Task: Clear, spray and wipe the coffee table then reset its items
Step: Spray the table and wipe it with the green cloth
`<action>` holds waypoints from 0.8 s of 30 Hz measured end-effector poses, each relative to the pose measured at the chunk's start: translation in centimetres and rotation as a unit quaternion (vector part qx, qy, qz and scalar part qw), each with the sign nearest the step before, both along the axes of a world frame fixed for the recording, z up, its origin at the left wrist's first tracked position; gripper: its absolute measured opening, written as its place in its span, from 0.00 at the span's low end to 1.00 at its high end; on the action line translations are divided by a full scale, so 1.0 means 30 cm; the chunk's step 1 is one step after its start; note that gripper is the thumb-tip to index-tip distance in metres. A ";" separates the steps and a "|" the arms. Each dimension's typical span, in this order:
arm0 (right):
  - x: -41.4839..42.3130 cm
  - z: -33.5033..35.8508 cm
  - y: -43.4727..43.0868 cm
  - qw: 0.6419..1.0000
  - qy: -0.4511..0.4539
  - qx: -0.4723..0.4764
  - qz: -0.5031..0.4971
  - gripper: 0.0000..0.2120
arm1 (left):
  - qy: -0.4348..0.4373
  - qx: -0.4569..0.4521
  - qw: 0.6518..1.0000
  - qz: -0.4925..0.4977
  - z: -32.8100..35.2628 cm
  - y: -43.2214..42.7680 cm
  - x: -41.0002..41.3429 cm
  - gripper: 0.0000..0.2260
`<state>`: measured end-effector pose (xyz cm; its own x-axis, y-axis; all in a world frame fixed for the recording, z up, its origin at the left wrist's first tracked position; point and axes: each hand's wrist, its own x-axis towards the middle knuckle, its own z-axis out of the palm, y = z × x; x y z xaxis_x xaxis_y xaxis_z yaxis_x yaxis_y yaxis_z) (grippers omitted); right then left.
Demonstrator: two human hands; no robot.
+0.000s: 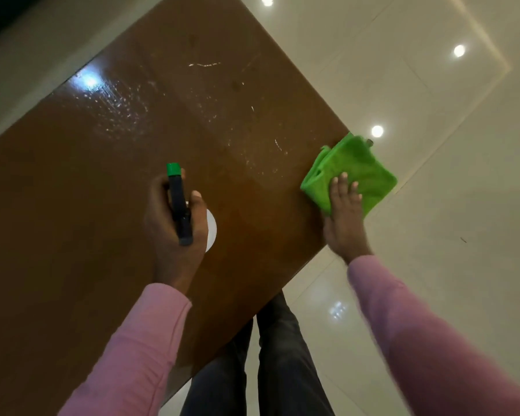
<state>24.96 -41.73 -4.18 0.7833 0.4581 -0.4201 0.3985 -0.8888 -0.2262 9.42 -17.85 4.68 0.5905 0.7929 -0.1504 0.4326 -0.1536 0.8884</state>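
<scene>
The brown glossy coffee table [102,205] fills most of the view, with wet spray droplets [123,106] glinting across its far half. My left hand [171,232] is closed around a spray bottle [179,205] with a dark trigger head, green nozzle and white body, held over the table's middle. A folded green microfibre cloth [354,166] lies at the table's right edge, partly overhanging it. My right hand [344,217] lies flat on the cloth's near side, fingers spread and pressing down.
Shiny cream floor tiles [433,145] surround the table and reflect ceiling lights. My dark-trousered legs [270,355] stand at the table's near corner. A dark area lies at the far left corner of the view.
</scene>
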 end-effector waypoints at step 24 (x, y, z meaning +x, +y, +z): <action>-0.354 0.021 0.103 0.964 0.049 0.040 0.259 0.37 | -0.003 -0.011 0.998 0.064 -0.002 0.040 0.015 0.09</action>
<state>14.33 -38.62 -3.55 0.3991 0.8113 -0.4273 0.7581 -0.5541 -0.3439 9.87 -16.64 4.62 0.4858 0.8582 -0.1656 0.4424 -0.0781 0.8934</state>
